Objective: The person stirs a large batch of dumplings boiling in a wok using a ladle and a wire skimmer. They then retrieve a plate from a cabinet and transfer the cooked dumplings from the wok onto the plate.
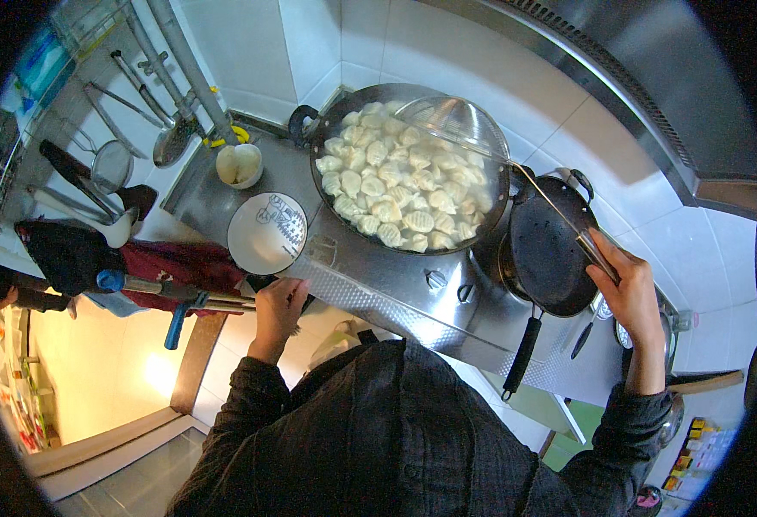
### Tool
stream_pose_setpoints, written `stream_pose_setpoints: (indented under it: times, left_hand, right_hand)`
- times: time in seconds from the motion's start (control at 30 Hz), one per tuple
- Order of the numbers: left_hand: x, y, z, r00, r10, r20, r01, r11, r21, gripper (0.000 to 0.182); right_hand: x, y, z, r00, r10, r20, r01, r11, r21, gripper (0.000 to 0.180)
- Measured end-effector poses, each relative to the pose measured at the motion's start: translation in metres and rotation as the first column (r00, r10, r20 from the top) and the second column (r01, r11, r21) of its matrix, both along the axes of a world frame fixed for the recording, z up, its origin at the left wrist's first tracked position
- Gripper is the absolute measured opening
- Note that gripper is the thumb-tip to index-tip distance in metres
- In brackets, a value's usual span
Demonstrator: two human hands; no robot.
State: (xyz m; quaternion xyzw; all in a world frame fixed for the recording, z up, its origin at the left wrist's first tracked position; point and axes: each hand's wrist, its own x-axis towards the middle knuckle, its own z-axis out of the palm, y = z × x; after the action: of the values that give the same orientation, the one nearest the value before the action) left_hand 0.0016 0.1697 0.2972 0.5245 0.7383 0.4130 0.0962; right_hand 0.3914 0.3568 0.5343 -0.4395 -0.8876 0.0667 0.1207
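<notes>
Many dumplings [391, 184] float close together in a large wok [319, 187] with black handles. My right hand [627, 284], at the right, grips the handle of a wire mesh skimmer [453, 119], whose round head lies over the far right part of the wok. My left hand [281, 310] is at the stove's front edge, just below a white patterned bowl [262, 232]. Its fingers are curled near a dark piece beneath the bowl; whether they hold anything is unclear. The bowl's inside shows no food.
A black frying pan [552, 252] sits right of the wok, its handle jutting past the front edge. A small bowl [249, 174] with pale contents stands at the back left. Ladles and a strainer [112, 166] hang on the left wall. A range hood [611, 71] overhangs the stove.
</notes>
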Motion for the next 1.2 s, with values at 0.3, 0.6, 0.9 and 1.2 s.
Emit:
stream_pose_setpoints:
  times: [0.3,0.6,0.9,1.2]
  left_hand:
    - [-0.005,-0.012,-0.007,0.986,0.164,-0.022,-0.165,0.986,-0.027,0.01]
    - [-0.012,-0.012,-0.013,0.982,0.185,-0.04,-0.185,0.983,0.005,0.01]
    - [-0.013,-0.035,-0.024,0.951,0.305,-0.058,-0.305,0.952,0.01,0.015]
    - [0.003,-0.058,0.015,0.896,0.442,-0.028,-0.443,0.893,-0.084,0.035]
  right_hand:
    - [0.007,-0.018,-0.011,0.998,-0.023,-0.064,0.022,1.0,-0.021,0.043]
    - [0.032,-0.02,-0.049,0.993,0.025,-0.117,-0.023,1.0,0.019,0.044]
    - [-0.011,-0.049,-0.031,0.982,-0.097,-0.159,0.078,0.99,-0.119,0.043]
    - [0.005,-0.031,-0.07,0.912,-0.058,-0.406,-0.093,0.935,-0.343,0.047]
